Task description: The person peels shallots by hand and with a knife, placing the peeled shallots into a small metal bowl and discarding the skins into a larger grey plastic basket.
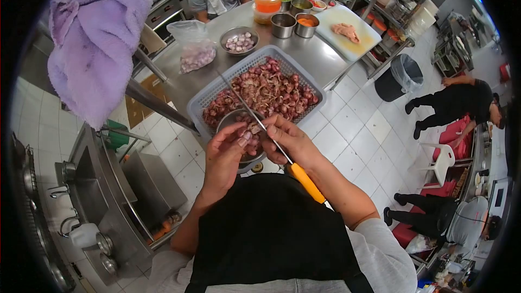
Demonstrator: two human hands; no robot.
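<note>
My left hand [227,145] is closed, its fingertips pinching a small shallot [253,128]. Close beside it, my right hand [290,140] grips a knife [308,182] with a yellow handle. The long thin blade slants up and left, past the shallot and over the basket. Below both hands is a round metal bowl [223,121], mostly hidden by them. Just beyond, a grey plastic basket [311,80] holds a heap of unpeeled red shallots [260,88] with dry skins and roots.
Peeled shallots fill a metal bowl [239,40] beside a plastic bag [196,56] on the steel table [320,57]. Metal tubs [283,25] and a cutting board [355,43] with raw meat stand farther back. A purple towel [100,38] hangs upper left. Other people work around the kitchen.
</note>
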